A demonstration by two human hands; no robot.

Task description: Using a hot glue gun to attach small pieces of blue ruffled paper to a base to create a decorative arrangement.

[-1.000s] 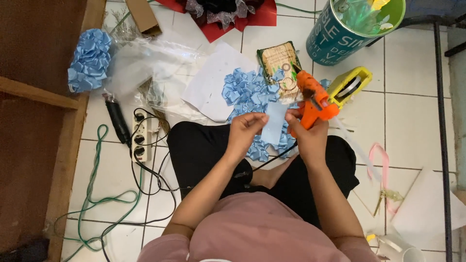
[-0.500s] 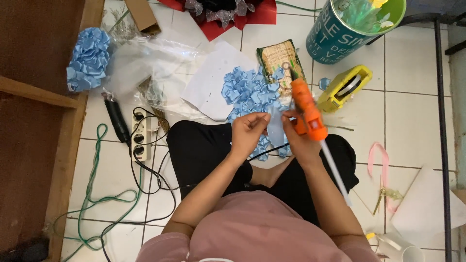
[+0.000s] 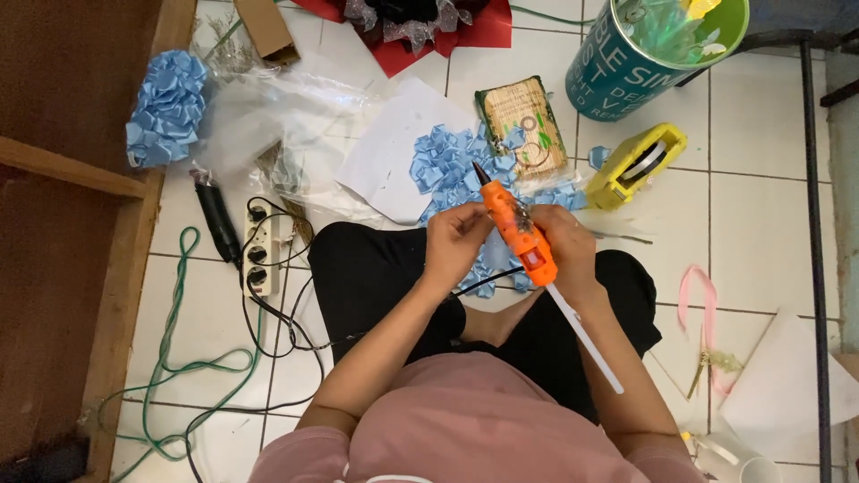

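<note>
Right hand (image 3: 564,246): fingers closed round the body of an orange glue gun (image 3: 514,228), dark nozzle aimed up and away toward the left, white glue stick (image 3: 586,340) projecting from the rear past the wrist. Left hand (image 3: 456,240): fingertips pinched together just beside the gun's nozzle; held item too small and too hidden to identify. Both hands raised above the lap, over black trousers.

Directly beyond the hands: pile of light blue ribbon pieces (image 3: 447,165) spread on the white tiled floor (image 3: 769,224), partly overlapping a sheet of white paper (image 3: 394,152). Touching the pile at its far edge: flat green-and-tan packet (image 3: 523,125). To the right of the packet: yellow tape dispenser (image 3: 637,165); behind it, a teal cylindrical tin (image 3: 626,63) holding clear wrapping.

To the left of the knee: white power strip (image 3: 258,250) with black cables, and a green cord (image 3: 179,358) looping across the tiles. Farther left, against a wooden frame (image 3: 72,170): bundle of light blue ribbon bows (image 3: 165,107). At far right: pink ribbon loop (image 3: 702,295) on the tiles.
</note>
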